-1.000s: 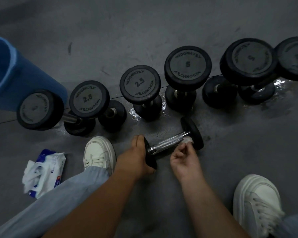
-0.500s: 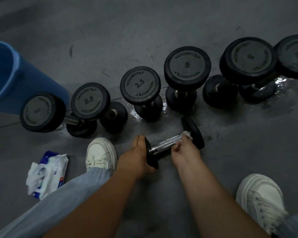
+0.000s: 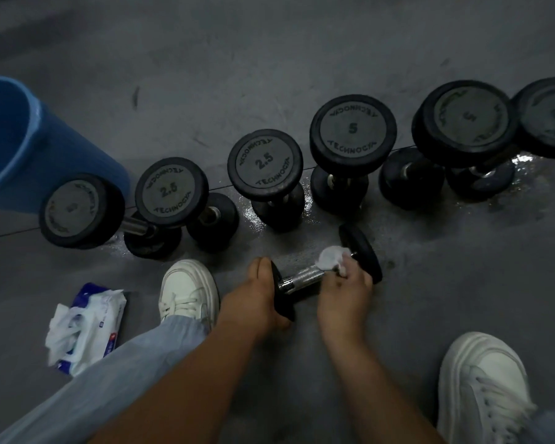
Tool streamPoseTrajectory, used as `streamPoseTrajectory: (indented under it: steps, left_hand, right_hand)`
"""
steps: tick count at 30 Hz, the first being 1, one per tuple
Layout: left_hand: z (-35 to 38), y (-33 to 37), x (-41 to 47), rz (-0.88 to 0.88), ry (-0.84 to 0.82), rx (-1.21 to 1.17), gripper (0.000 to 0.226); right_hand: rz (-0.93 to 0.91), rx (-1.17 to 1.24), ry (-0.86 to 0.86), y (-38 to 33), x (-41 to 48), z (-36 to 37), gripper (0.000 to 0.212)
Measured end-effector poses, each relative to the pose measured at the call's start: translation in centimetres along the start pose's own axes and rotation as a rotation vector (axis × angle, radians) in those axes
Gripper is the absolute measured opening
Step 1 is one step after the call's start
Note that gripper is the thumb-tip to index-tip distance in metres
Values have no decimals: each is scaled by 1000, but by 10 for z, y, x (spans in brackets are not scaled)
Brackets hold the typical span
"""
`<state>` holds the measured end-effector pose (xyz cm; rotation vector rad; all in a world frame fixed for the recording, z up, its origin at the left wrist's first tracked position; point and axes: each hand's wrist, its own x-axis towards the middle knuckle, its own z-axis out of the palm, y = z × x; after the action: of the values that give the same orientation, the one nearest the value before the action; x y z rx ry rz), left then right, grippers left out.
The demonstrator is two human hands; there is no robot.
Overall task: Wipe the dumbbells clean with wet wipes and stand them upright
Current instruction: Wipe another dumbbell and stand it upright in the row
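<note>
A small black dumbbell point(image 3: 305, 277) with a knurled chrome handle lies on its side on the grey floor. My left hand point(image 3: 253, 296) grips its near black end plate. My right hand point(image 3: 345, 283) holds a crumpled white wet wipe point(image 3: 332, 257) against the handle's far end, by the other plate. Behind it several black dumbbells stand upright in a row, among them a 2.5 point(image 3: 265, 161) and a 5 point(image 3: 353, 129). A pack of wet wipes point(image 3: 87, 325) lies on the floor to the left.
A blue bucket point(image 3: 20, 145) stands at the far left behind the row. My white shoes point(image 3: 186, 290) point(image 3: 481, 389) flank my arms. The floor is wet and shiny around the standing dumbbells.
My right hand has turned over the handle, and the white wipe now shows on top near the far plate. The left hand keeps its hold on the near plate.
</note>
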<state>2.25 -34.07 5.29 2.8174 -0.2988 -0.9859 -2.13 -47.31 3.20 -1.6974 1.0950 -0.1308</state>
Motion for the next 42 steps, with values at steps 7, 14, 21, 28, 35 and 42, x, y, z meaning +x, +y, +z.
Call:
streamPoseTrajectory:
  steps: [7, 14, 21, 28, 35, 42]
  left_hand:
    - [1, 0, -1, 9, 11, -30, 114]
    - [1, -2, 3, 9, 0, -36, 121]
    - [2, -2, 2, 6, -3, -33, 120]
    - [0, -1, 1, 5, 0, -24, 118]
    - [-1, -1, 1, 14, -7, -24, 119]
    - [-1, 0, 0, 3, -13, -27, 117]
  right_hand:
    - [-346, -636, -86, 17, -17, 4, 77]
    - [-283, -595, -101, 33, -20, -23, 75]
    - [398, 531, -93, 18, 10, 0, 43]
    - [-303, -401, -122, -2, -7, -4, 67]
    - [-420, -557, -224, 10, 1, -22, 68]
    - [-479, -498, -358, 9, 16, -18, 43]
